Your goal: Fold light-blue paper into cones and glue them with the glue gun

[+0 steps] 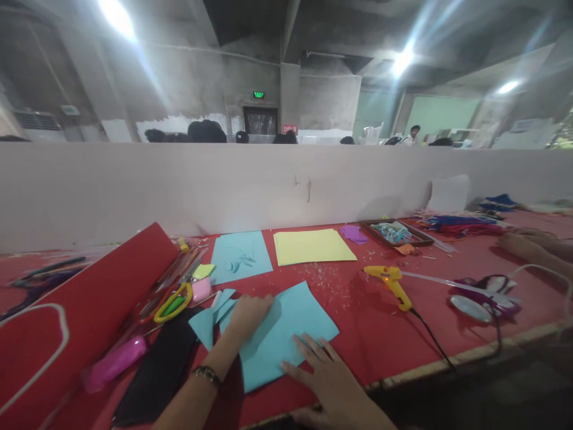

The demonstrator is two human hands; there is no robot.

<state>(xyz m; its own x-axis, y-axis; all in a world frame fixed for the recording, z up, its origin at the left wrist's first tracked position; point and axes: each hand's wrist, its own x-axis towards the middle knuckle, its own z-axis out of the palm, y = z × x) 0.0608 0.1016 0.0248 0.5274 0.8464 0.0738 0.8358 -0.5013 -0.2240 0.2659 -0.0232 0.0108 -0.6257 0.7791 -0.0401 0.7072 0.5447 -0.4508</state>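
While both hands [249, 315] [323, 369] press the blue sheet [280, 334] flat, neither grip closes.

- Two hands: left hand [248, 313], right hand [329, 373], both flat on one blue sheet [286, 334].
- A second blue sheet [242, 255] lies farther back, so two large blue sheets.
- One yellow paper stack [313, 246].
- One yellow glue gun [390, 282].
- One yellow-handled scissors [173, 301].
- One wooden tray [396, 234].
- One red counter [380, 322].
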